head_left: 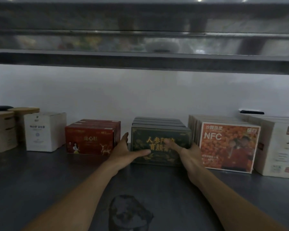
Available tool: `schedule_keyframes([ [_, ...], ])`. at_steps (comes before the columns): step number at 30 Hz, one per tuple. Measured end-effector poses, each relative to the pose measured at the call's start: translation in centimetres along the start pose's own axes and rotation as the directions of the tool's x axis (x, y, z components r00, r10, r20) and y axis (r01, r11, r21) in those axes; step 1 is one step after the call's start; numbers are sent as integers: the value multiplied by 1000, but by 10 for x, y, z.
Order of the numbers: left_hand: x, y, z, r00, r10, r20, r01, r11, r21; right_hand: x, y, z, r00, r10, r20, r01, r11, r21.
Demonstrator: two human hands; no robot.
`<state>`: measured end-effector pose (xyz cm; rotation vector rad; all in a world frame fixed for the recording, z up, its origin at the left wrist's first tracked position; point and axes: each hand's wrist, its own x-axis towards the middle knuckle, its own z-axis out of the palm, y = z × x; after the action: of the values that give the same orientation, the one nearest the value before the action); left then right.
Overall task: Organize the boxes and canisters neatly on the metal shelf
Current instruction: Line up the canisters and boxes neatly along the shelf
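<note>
A row of dark green boxes with gold lettering [143,139] stands in the middle of the metal shelf [57,180]. My left hand [123,150] lies along the front box's left side with straight fingers, its thumb across the lower front. My right hand [188,152] presses the right side, thumb stretched over the front face, fingers tucked into the gap beside the orange NFC boxes [227,145]. Red boxes [90,140] stand in a row just left of my left hand. At the far left stand a white box [42,132] and two wooden canisters [2,130].
Cream boxes [280,147] stand at the far right. The upper shelf's edge [140,60] hangs low overhead. A dark stain [128,212] marks the shelf surface between my forearms. A white wall closes the back.
</note>
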<state>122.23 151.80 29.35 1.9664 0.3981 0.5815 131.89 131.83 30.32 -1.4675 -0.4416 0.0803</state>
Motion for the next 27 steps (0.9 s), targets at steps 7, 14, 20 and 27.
schedule_keyframes([
  [7, 4, 1, 4, 988, 97, 119, -85, 991, -105, 15, 7, 2, 1000, -23, 21, 23, 999, 29],
  [14, 5, -2, 5, 987, 98, 126, -82, 989, -123, 17, 13, 2, 995, -74, 67, 74, 997, 6],
  [20, 6, -1, 0, 992, 53, 116, -37, 990, -140, 17, 16, 4, 988, -92, 121, 98, 994, -44],
  [27, 8, -2, -2, 990, 50, 130, -28, 986, -165, 16, 15, 6, 989, -110, 104, 117, 991, -65],
])
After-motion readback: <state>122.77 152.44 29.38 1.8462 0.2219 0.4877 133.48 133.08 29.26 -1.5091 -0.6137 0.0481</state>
